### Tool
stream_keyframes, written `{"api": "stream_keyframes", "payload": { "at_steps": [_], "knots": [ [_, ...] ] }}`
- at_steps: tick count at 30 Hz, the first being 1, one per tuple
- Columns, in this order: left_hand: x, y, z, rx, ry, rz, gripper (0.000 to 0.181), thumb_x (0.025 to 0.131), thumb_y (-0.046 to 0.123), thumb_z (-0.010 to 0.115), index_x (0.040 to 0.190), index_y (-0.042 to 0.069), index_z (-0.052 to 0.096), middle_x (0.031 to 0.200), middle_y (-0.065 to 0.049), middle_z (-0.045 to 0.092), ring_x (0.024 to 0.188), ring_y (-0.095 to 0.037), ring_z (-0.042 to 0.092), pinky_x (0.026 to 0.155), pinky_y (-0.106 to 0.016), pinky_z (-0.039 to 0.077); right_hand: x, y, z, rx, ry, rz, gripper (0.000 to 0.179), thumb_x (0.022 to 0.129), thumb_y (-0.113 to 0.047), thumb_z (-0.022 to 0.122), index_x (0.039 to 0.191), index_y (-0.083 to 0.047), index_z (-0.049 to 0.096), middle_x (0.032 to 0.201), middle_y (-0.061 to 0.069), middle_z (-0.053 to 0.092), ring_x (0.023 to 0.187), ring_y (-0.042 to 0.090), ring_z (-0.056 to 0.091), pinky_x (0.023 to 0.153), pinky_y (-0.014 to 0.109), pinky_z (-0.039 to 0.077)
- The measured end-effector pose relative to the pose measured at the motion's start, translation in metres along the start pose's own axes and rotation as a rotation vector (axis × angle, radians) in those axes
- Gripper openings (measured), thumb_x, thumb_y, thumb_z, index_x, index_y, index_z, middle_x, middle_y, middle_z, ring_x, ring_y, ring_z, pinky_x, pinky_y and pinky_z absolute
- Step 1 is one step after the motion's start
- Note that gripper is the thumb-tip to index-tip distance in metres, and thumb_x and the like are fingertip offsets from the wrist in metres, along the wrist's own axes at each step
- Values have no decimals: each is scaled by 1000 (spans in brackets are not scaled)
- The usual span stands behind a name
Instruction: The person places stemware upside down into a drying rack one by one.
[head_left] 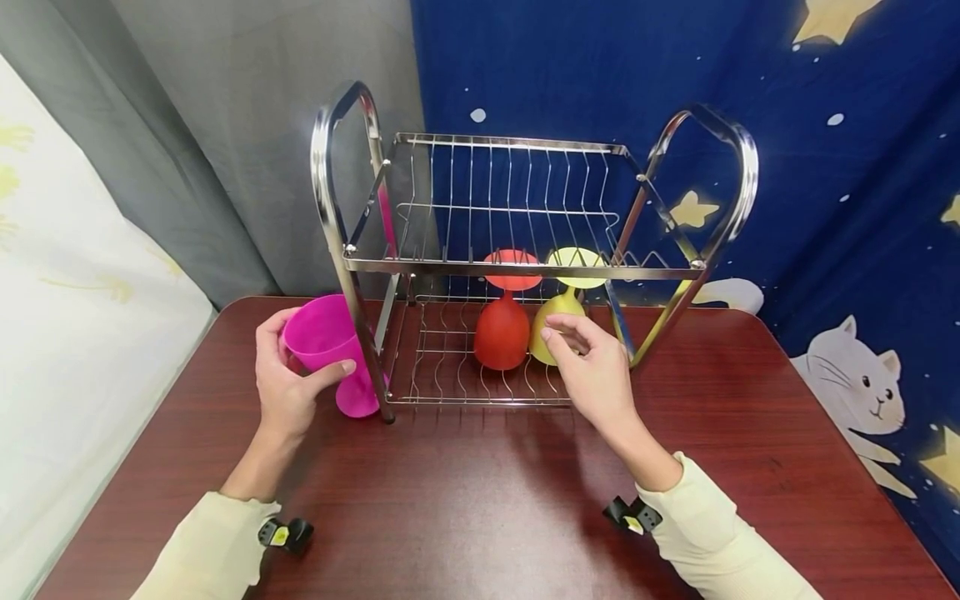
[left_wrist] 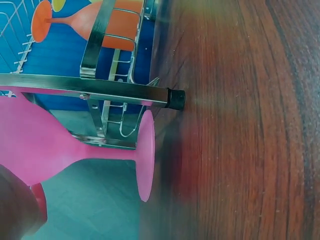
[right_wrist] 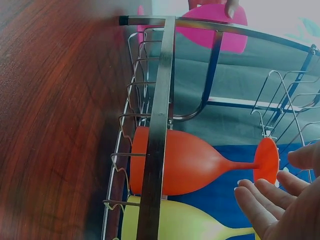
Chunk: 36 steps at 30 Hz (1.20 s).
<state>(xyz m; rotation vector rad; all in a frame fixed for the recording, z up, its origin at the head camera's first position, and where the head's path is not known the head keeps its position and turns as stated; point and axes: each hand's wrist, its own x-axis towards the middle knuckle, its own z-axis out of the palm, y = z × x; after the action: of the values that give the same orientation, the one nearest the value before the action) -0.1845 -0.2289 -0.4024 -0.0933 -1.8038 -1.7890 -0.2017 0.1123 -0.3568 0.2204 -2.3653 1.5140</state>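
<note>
My left hand grips a magenta plastic goblet by its bowl, thumb on the near side. The goblet is upright beside the left leg of the metal dish rack; whether its foot touches the table I cannot tell. On the rack's lower tier a red goblet and a yellow goblet stand upside down, side by side. In front of the yellow one hovers my right hand, fingers loosely bent and holding nothing. From the right wrist, its fingers appear near the red goblet's foot.
The rack's upper tier has upright wire dividers. Chrome handles rise at both sides. The rack stands on a dark red wooden table, with grey and blue curtains behind it.
</note>
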Motion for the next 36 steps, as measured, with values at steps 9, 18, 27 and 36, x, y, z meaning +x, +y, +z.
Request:
{"api": "stream_keyframes", "payload": {
  "at_steps": [9,18,27,36],
  "knots": [
    [2,6,-5,-188,-58,-50,77,59,-20,67,128,6,45,123,-13,52,110,-26,53,79,-23,54,0,-1,0,-15,-3,-10,23,89,-20,71,108,-9,73,102,5,74,94,14,71,75,15,50],
    [3,9,-13,-409,-196,-22,75,56,-29,52,126,-3,44,119,-17,53,104,-27,55,76,-26,55,1,3,2,18,-22,-9,23,90,-20,69,108,-6,73,102,9,74,94,16,71,81,19,53],
    [6,8,-24,-540,-363,-28,79,52,-25,42,128,-4,42,121,-14,56,107,-25,56,76,-29,56,1,4,2,23,-53,-5,26,91,-22,68,111,-5,71,107,10,73,100,18,69,90,34,54],
    [9,7,-33,-619,-577,3,83,50,-21,38,132,-8,37,124,-17,55,108,-27,58,77,-32,56,2,5,3,36,-63,-13,25,91,-20,68,111,-6,71,107,9,73,100,18,69,90,32,53]
  ]
}}
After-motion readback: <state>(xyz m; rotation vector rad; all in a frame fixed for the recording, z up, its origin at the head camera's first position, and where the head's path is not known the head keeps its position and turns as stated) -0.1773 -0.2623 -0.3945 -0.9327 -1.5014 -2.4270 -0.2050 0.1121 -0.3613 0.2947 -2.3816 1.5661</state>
